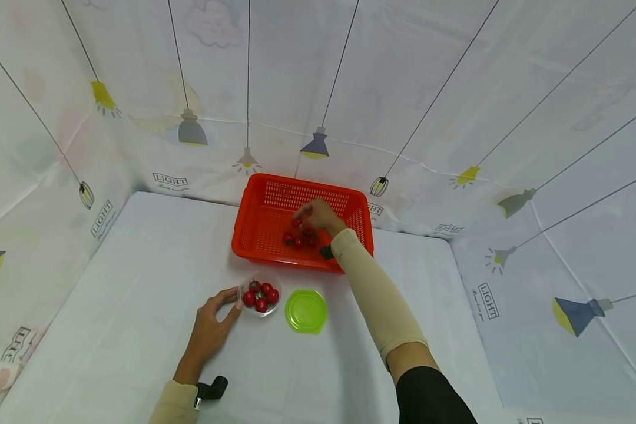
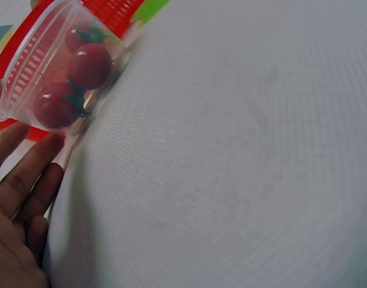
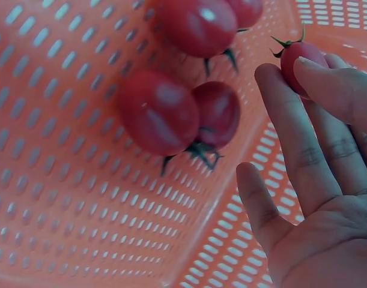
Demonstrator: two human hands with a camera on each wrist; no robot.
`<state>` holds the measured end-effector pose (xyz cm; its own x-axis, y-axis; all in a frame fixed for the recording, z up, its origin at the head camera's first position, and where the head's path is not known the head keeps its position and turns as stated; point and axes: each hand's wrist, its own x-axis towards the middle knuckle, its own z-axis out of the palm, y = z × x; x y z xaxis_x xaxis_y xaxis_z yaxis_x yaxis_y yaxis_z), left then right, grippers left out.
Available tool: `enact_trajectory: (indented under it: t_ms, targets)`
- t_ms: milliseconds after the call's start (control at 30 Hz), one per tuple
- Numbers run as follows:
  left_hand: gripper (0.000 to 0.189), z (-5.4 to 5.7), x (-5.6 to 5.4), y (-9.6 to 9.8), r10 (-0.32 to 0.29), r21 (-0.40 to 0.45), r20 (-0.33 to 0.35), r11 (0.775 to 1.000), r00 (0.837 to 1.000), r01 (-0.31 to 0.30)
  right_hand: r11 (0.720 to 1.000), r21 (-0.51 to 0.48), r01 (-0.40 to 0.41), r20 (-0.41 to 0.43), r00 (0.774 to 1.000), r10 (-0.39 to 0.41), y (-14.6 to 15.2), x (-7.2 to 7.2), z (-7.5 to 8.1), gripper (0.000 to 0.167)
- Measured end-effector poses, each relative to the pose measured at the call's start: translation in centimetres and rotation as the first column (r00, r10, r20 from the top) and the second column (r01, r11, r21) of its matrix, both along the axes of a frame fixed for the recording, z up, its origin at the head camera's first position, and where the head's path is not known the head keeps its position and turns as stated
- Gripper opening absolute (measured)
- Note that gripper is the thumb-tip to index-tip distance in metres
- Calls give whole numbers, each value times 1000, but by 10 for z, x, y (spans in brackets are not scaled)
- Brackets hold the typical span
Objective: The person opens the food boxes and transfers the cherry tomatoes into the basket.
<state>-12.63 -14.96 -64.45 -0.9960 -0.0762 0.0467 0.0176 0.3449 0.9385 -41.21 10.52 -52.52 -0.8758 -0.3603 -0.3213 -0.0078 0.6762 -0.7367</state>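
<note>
My right hand (image 1: 320, 215) reaches into the red plastic basket (image 1: 251, 235). It pinches a cherry tomato (image 3: 300, 63) with a green stem between thumb and fingers, above the basket's bottom. Several more cherry tomatoes (image 3: 159, 114) lie in the basket close to that hand. On the table, a small clear plastic cup (image 2: 27, 66) contains several cherry tomatoes (image 1: 261, 305). My left hand (image 1: 209, 330) holds this cup from its left side, thumb and fingers against its wall. In the left wrist view the fingertips are right at the cup, and most of the thumb is out of frame.
A green plastic lid (image 1: 306, 311) lies flat on the white table (image 1: 153, 282), right of the cup. The basket stands at the table's back, near the wall covering (image 1: 191, 171) printed with hanging lamps.
</note>
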Motion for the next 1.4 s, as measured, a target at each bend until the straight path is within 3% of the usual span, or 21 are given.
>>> enact_trajectory:
  t_ms: [500, 700, 800, 933, 1133, 1400]
  targets:
    - [48, 0, 1, 1, -1, 3, 10, 1000, 1000, 1, 993, 115, -19, -9, 1000, 21, 9, 0, -14, 28]
    - [48, 0, 1, 1, -2, 10, 15, 1000, 1000, 2, 994, 111, -11, 39, 999, 7, 8, 1, -14, 27]
    - [48, 1, 1, 1, -1, 13, 17, 1000, 1000, 1, 992, 127, -24, 14, 1000, 22, 9, 1, -12, 28]
    - [48, 2, 1, 1, -2, 15, 18, 1000, 1000, 2, 995, 103, -9, -64, 998, 16, 11, 2, -2, 25]
    - [48, -1, 0, 1, -6, 4, 10, 1000, 1000, 6, 999, -36, 14, -198, 980, -21, 11, 11, 24, 17]
    - [49, -2, -1, 1, -4, -1, 26, 1000, 1000, 4, 996, -90, -12, -344, 939, -20, 0, 52, 60, 13]
